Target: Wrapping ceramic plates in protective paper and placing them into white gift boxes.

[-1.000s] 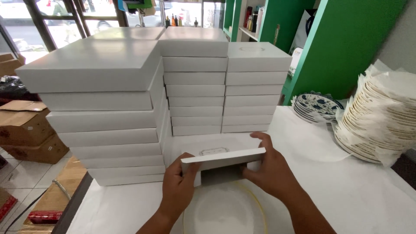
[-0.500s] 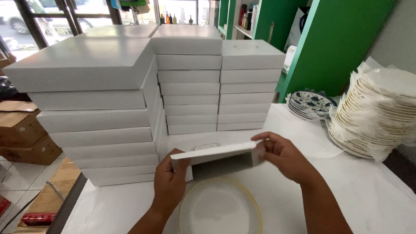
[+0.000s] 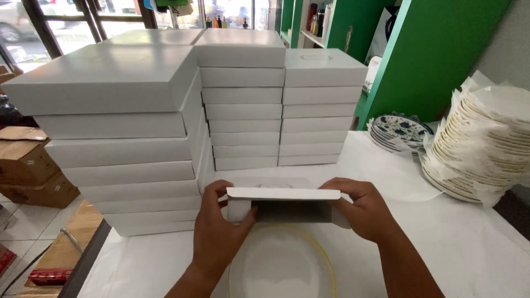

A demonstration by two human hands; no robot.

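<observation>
- Box (image 3: 284,201) lies long way left to right, its open side facing the person.
- Left hand (image 3: 221,232) grips its left end.
- Right hand (image 3: 361,209) grips its right end.
- Plate (image 3: 281,265) sits below it.

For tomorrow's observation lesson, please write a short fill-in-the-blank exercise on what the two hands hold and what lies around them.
1. Both hands, the left hand and the right hand, hold an open white ____.
2. Below the hands lies a round white plate with a ____ rim.
3. The wall behind the blue patterned plates is ____.
4. The flat white boxes stand in ____.

Missing words: box; yellow; green; stacks
</observation>
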